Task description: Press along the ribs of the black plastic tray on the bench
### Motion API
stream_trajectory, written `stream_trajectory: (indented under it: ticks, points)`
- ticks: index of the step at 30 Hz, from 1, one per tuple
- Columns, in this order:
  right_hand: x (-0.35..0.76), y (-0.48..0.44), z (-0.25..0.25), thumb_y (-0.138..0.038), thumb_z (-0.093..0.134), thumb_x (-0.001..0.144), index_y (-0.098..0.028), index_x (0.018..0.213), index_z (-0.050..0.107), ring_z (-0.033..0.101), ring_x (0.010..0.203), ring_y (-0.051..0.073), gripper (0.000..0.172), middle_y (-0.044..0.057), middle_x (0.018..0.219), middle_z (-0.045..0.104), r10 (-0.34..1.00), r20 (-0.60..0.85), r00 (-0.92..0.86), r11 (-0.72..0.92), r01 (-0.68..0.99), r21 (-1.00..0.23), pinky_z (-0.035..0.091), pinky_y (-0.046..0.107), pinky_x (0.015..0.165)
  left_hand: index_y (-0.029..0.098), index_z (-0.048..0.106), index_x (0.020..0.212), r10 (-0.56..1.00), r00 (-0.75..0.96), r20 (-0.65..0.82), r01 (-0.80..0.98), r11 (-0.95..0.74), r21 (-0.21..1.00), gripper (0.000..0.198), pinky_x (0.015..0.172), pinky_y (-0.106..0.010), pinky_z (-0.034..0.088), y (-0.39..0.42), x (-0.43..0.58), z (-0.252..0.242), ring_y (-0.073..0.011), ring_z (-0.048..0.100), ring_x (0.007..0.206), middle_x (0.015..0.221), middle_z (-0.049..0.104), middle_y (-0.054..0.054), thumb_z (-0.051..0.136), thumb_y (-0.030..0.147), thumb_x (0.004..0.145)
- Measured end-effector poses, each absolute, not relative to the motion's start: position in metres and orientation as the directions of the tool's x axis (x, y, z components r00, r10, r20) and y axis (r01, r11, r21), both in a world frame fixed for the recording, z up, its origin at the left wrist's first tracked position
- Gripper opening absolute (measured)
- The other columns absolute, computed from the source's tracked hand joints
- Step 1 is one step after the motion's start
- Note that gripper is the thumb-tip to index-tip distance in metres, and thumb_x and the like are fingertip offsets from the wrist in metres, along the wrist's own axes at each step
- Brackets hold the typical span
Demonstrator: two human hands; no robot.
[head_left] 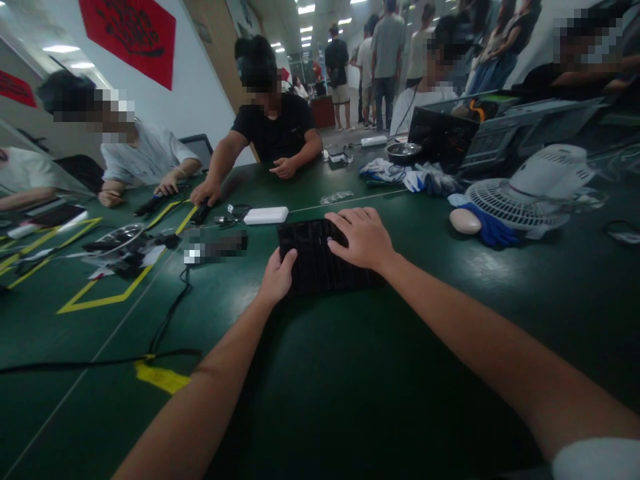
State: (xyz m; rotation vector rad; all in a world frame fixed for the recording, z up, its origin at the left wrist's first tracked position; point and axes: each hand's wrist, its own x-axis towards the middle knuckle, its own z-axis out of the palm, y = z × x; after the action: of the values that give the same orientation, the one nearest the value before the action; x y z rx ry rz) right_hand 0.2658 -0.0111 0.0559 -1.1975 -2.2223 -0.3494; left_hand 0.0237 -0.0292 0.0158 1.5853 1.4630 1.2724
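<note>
A flat black rectangular tray-like object point(313, 267) with raised ridges lies on the green table in front of me. My left hand point(279, 272) grips its left edge, thumb on top and the other fingers hidden beneath or behind it. Across its upper right part rests my right hand point(363, 239), the fingers bent over the far edge and the thumb on the surface. A white power bank-like block point(267, 215) lies just beyond the object's far left corner.
On the green table point(320, 400), a white fan point(525, 190), blue gloves point(495, 230) and a computer case point(515, 133) stand right. Cables point(170, 320), yellow tape and a metal dish point(120, 239) lie left. Several people sit around; a person point(275, 127) reaches in opposite.
</note>
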Motion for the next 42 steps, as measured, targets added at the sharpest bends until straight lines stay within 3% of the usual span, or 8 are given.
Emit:
stream_trajectory:
  ticks: [5,12,19,25,32,38,42]
  points:
    - [0.2655,-0.0106,0.0562,-0.061,0.043,0.097,-0.020,0.141,0.054,0.054,0.112,0.031,0.061,0.012,0.126,0.065,0.672,0.604,-0.429,0.571,0.819,-0.054,0.030,0.045,0.098,0.015,0.067,0.106,0.965,-0.115,0.236,0.365,-0.180,0.913,0.046,0.098,-0.043,0.047,-0.0283,0.0248,0.0163,-0.0295,0.064,0.104,0.105,0.072,-0.009,0.058,0.055,0.083]
    - [0.2650,-0.0109,0.0580,-0.048,0.046,0.097,-0.020,0.142,0.053,0.054,0.113,0.030,0.053,0.011,0.127,0.065,0.681,0.593,-0.430,0.567,0.821,-0.057,0.029,0.044,0.100,0.016,0.069,0.100,0.959,-0.176,0.220,0.322,-0.155,0.934,0.045,0.099,-0.043,0.047,-0.0246,0.0265,0.0143,-0.0305,0.064,0.103,0.101,0.073,-0.009,0.061,0.055,0.078]
    - [0.2644,-0.0117,0.0581,-0.064,0.046,0.094,-0.019,0.141,0.054,0.054,0.113,0.032,0.066,0.013,0.127,0.065,0.675,0.601,-0.429,0.574,0.816,-0.063,0.030,0.045,0.100,0.016,0.069,0.100,0.953,-0.158,0.258,0.328,-0.196,0.924,0.043,0.098,-0.042,0.046,-0.0253,0.0280,0.0146,-0.0298,0.064,0.101,0.101,0.073,-0.009,0.059,0.053,0.079]
    - [0.2645,-0.0120,0.0581,-0.049,0.049,0.095,-0.020,0.141,0.054,0.054,0.113,0.031,0.055,0.012,0.127,0.065,0.679,0.602,-0.421,0.559,0.827,-0.053,0.030,0.044,0.100,0.016,0.068,0.096,0.957,-0.155,0.247,0.344,-0.182,0.921,0.041,0.093,-0.041,0.047,-0.0249,0.0286,0.0139,-0.0289,0.064,0.098,0.097,0.071,-0.008,0.057,0.053,0.080]
    - [0.2641,-0.0125,0.0552,-0.064,0.043,0.096,-0.020,0.139,0.056,0.054,0.112,0.031,0.063,0.011,0.126,0.066,0.678,0.608,-0.414,0.545,0.838,-0.037,0.031,0.045,0.099,0.017,0.067,0.096,0.961,-0.117,0.252,0.325,-0.203,0.924,0.037,0.093,-0.040,0.049,-0.0269,0.0299,0.0123,-0.0281,0.065,0.098,0.098,0.072,-0.008,0.057,0.050,0.085]
    - [0.2664,-0.0122,0.0518,-0.047,0.049,0.093,-0.019,0.141,0.055,0.054,0.113,0.031,0.056,0.012,0.127,0.065,0.671,0.611,-0.420,0.544,0.839,-0.020,0.032,0.044,0.099,0.015,0.068,0.104,0.962,-0.080,0.260,0.317,-0.223,0.922,0.036,0.094,-0.040,0.049,-0.0302,0.0303,0.0099,-0.0275,0.067,0.102,0.104,0.074,-0.010,0.055,0.045,0.090]
    - [0.2665,-0.0123,0.0497,-0.050,0.048,0.094,-0.019,0.140,0.055,0.055,0.111,0.031,0.056,0.011,0.125,0.066,0.668,0.614,-0.420,0.532,0.847,0.001,0.032,0.044,0.098,0.015,0.067,0.109,0.964,-0.064,0.257,0.316,-0.224,0.922,0.036,0.094,-0.039,0.049,-0.0304,0.0309,0.0068,-0.0279,0.067,0.105,0.108,0.074,-0.011,0.054,0.044,0.092]
